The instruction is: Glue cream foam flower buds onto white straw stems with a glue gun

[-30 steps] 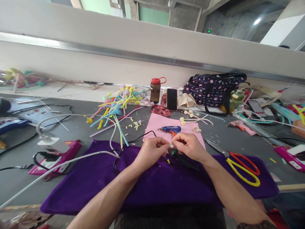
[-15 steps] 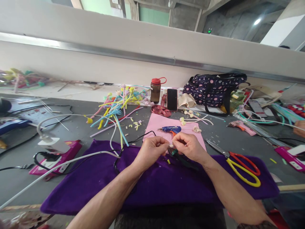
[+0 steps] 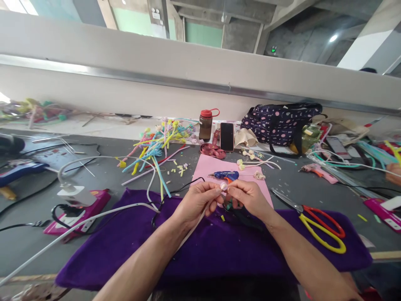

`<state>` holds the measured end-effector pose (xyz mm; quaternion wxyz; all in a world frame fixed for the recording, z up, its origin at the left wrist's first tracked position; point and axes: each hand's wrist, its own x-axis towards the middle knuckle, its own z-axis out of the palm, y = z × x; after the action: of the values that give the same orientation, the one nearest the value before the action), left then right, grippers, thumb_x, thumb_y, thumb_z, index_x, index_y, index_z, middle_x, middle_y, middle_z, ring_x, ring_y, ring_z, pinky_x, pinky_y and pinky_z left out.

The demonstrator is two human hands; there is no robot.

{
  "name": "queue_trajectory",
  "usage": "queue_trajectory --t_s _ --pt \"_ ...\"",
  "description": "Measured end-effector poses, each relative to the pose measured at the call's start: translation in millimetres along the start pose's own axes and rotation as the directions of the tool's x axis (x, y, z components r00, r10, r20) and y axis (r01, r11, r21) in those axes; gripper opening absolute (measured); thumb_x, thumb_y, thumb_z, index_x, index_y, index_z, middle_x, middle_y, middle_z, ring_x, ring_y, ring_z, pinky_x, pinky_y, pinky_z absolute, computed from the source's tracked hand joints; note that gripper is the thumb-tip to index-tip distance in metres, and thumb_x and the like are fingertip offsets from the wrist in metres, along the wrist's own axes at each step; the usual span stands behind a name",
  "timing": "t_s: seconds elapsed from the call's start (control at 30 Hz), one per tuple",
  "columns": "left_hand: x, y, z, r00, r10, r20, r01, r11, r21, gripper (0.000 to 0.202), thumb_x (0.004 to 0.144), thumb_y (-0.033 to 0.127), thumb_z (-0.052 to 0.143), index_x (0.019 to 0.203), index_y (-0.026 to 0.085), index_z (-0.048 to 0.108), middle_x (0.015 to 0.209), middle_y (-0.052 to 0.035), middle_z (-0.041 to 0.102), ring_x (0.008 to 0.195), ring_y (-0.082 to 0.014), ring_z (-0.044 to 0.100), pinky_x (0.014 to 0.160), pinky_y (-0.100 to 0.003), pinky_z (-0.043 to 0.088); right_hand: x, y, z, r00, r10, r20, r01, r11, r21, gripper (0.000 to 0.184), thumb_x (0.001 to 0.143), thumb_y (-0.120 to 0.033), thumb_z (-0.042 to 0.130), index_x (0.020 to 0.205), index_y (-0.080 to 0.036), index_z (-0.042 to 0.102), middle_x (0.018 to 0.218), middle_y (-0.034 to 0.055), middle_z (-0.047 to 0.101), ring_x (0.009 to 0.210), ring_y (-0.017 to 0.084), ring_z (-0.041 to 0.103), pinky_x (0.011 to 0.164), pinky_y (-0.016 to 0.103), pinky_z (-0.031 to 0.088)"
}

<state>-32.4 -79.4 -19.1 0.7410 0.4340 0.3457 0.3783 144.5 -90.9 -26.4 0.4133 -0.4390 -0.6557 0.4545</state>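
Pinched between my fingertips is a small pinkish-white bud at the end of a pale, thin stem. My left hand closes around the stem just below the bud, and the stem runs down along the wrist. My right hand grips the bud's right side with thumb and forefinger. Just beyond the fingers, a blue glue gun with an orange trigger lies on pink paper. A purple cloth spreads beneath both hands.
Scissors with red and yellow handles lie on the right. Colourful fuzzy stems pile up behind left. A bottle, phone and patterned bag stand at the back. A power strip with cables sits left. Another person's hand shows far right.
The bud has come up into clearer view between my fingertips. The pale stem now shows below my left hand. The camera view has tilted slightly upward.
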Motion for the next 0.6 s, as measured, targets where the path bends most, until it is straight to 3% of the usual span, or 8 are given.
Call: queue_trajectory --t_s 0.27,0.6 --pt "1.3 -1.7 -4.8 0.997 -0.012 0.073 0.015 0.999 -0.04 0.019 0.073 0.029 0.063 0.071 0.012 0.057 0.059 -0.0009 0.062 0.036 -0.0037 0.047 0.031 -0.012 0.032 -1.1 -3.2 3.5 1.0 -0.011 0.026 0.012 1.0 -0.013 0.018 0.08 -0.032 0.056 0.085 -0.016 0.062 0.063 -0.0007 0.061 0.047 0.008 0.052 0.044 0.018 0.04" --pt "-1.1 -0.6 -0.8 0.996 0.085 -0.009 -0.083 0.988 0.133 0.022 0.071 0.031 0.066 0.077 0.013 0.054 0.061 0.0001 0.06 0.04 -0.0045 0.049 0.034 -0.013 0.032 -1.9 -2.9 4.1 0.999 -0.015 0.041 0.014 1.0 0.02 0.018 0.079 -0.031 0.059 0.089 -0.016 0.061 0.071 0.0022 0.066 0.052 0.009 0.054 0.047 0.02 0.042"
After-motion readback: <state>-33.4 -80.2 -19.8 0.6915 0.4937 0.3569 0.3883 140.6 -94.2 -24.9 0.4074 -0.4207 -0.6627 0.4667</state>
